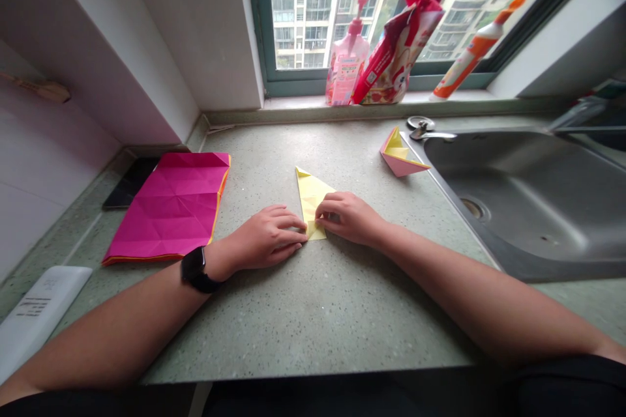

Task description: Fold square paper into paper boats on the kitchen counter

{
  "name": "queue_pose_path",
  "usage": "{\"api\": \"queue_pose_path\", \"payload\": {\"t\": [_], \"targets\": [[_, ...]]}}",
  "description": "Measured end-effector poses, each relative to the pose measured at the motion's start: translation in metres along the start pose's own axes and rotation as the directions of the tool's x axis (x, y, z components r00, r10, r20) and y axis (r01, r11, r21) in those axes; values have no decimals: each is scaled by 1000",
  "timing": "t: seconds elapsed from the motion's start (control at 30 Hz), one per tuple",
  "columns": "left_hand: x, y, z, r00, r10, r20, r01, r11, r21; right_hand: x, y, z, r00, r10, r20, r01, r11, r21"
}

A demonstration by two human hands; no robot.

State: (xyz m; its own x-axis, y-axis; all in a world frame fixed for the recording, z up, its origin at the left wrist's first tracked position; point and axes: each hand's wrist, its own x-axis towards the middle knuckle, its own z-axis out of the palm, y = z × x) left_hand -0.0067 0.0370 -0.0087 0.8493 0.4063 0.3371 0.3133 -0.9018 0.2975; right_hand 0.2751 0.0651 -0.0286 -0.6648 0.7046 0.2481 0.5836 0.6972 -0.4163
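A piece of yellow origami paper (312, 194), folded to a tapering shape with a small flap at its near end, lies flat on the counter. My left hand (268, 234), with a black watch at the wrist, grips its near left corner at the fingertips; the thumb is hidden. On the paper's right side, my right hand (351, 216) has curled fingers and thumb pinching the edge by the near flap. Beyond it, near the sink, stands a folded paper boat (400, 163), pink outside and yellow inside.
A stack of creased magenta paper (178, 208) lies at left, partly over a dark flat object (128, 186). A white box-like object (42, 306) is at the near left. The steel sink (533, 208) is at right. A pump bottle (346, 65), red bag (398, 52) and orange-white bottle (472, 58) line the sill.
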Motion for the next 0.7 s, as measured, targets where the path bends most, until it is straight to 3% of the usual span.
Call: {"api": "queue_pose_path", "payload": {"t": [0.17,0.5,0.7], "targets": [[-1,2,0,997,-75,8,76,997,-14,1,-1,-1,1000,-1,4,1,1000,2],[-4,3,7,996,-85,-35,87,994,71,0,1,1,1000,-10,-13,10,1000,-5],[-1,0,6,1000,-15,11,15,1000,23,0,3,2,1000,-12,-3,12,1000,-8]]}}
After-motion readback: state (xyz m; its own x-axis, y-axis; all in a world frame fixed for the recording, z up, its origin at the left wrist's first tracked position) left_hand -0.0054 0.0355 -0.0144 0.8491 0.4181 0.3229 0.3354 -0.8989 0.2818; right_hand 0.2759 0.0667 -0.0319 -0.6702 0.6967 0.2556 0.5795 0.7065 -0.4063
